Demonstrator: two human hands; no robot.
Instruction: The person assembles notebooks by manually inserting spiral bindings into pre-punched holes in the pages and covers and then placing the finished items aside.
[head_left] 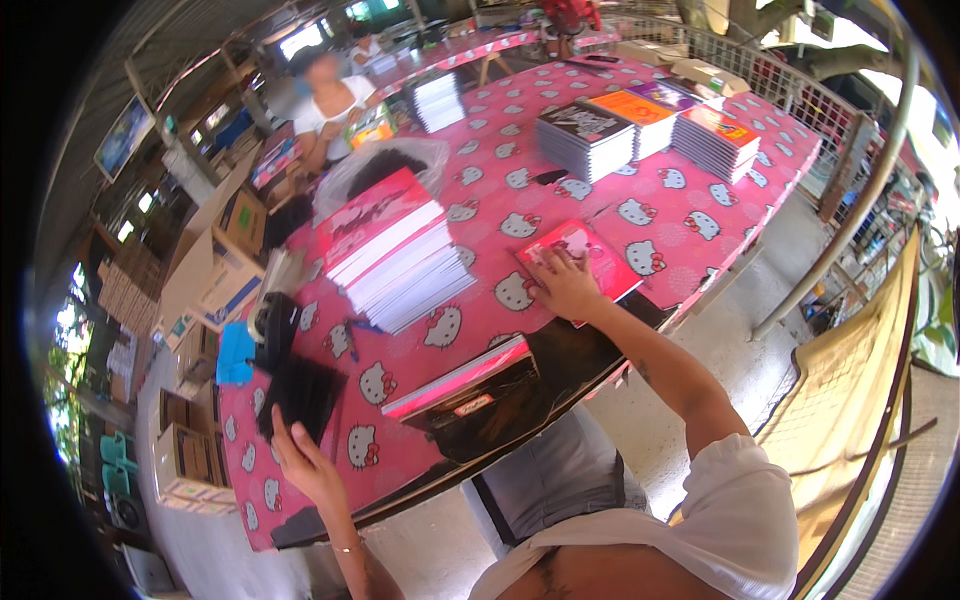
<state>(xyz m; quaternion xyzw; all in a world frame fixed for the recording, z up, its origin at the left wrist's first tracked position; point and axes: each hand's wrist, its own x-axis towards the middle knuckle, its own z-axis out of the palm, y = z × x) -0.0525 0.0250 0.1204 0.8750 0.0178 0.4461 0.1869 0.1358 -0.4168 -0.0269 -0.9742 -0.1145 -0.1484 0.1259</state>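
Left hand: nearest me now, my left hand [308, 468] at the table's near left, fingers stretched out and gripping nothing; the fingertips meet the edge of the black pile [305, 398], though whether they press on it I can't tell.
Near edge: a pink-topped bundle [465, 388] with a dark side sits between my two hands.
Right hand: my right hand [570, 285] is laid palm down, fingers a little apart, not clamped on anything.
Red book: right under that hand, the red book [612, 258] lies flat on the pink table [480, 237], near the right-hand edge.
Pink stack: left of the book, a tall, leaning stack [400, 265], with blue pens [366, 327] just beside it.
Bag: behind the stack, a clear bag [428, 160] with something black inside.
Far right: piles of notebooks [587, 140], with black, orange and purple covers.
Far left: a co-worker [335, 108] in white, a colourful book [370, 130] before them.
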